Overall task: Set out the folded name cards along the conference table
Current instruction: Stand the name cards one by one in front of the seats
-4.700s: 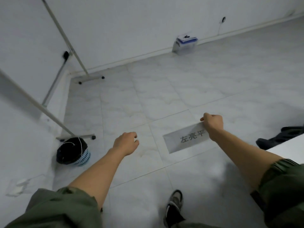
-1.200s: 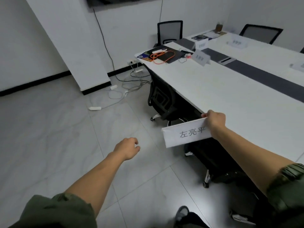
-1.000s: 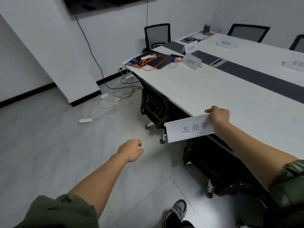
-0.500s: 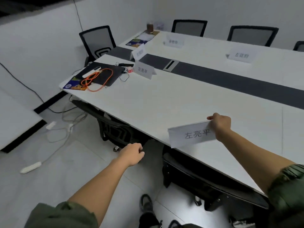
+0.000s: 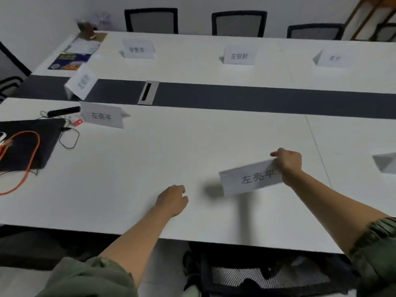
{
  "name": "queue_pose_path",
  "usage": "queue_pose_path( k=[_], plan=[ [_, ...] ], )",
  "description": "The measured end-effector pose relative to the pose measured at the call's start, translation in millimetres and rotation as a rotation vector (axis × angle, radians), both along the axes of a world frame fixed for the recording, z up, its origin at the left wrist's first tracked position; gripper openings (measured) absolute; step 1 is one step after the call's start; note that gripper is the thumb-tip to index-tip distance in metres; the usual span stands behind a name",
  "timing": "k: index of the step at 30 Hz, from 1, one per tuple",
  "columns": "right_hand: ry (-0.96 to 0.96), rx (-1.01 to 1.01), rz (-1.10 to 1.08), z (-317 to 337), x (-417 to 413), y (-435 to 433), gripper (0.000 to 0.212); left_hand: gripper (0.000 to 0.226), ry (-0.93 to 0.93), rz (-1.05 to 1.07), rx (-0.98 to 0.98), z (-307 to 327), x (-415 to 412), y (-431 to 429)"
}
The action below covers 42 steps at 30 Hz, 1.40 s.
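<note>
My right hand [image 5: 288, 162] pinches the right end of a white folded name card [image 5: 249, 179] with black characters, held just above the white conference table [image 5: 150, 168]. A shadow lies under the card. My left hand [image 5: 172, 200] hovers over the near part of the table with its fingers curled and nothing in it. Several other name cards stand on the table: one at the near left [image 5: 102, 115], one on the dark centre strip [image 5: 82, 83], three along the far side [image 5: 139, 49] [image 5: 239, 55] [image 5: 332, 57], and one at the right edge [image 5: 385, 162].
A black pad [image 5: 27, 144] with an orange cable [image 5: 32, 155] lies at the table's left end. Booklets [image 5: 70, 60] sit at the far left corner. A cable port [image 5: 148, 92] sits in the dark strip. Chairs line the far side [image 5: 151, 20], and one chair [image 5: 257, 277] stands below me.
I have turned from the floor to face the table. My right hand has carried the card from beside the table's edge to above its surface; my left hand now hangs over the table too.
</note>
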State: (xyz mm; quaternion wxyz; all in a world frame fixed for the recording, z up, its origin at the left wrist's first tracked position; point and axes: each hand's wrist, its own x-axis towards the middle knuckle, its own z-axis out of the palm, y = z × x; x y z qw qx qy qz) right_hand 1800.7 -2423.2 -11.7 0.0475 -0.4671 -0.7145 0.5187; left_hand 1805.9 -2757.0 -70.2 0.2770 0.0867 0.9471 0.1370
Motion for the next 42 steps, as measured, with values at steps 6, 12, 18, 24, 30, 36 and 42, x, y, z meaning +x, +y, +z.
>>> queue_pose_path(
  k=[6,12,18,24,30,36,42],
  plan=[
    [-0.004,-0.019,-0.095,-25.3,-42.1,23.4,0.036,0.042,0.041,-0.056,-0.025,-46.9,-56.8,38.9],
    [-0.03,-0.061,-0.101,-58.7,-92.9,41.4,0.038,0.063,0.179,-0.071,-0.177,-97.2,-66.2,59.4],
    [-0.014,-0.118,-0.045,-89.4,-119.9,47.5,0.035,0.07,0.306,-0.025,-0.2,-131.9,-51.4,63.9],
    [0.001,-0.104,0.003,-101.2,-133.4,63.4,0.031,0.069,0.347,0.001,-0.198,-137.2,-51.4,67.8],
    [-0.22,0.388,0.303,-99.0,-129.7,78.4,0.043,0.07,0.352,0.008,-0.209,-136.8,-52.0,66.2],
    [-0.026,0.834,0.986,-76.7,-125.4,56.0,0.073,0.071,0.362,0.019,-0.215,-136.3,-52.6,67.4],
    [-0.354,0.81,1.235,-90.5,-135.3,36.3,0.076,0.07,0.374,0.024,-0.199,-137.7,-52.7,67.7]
  ],
)
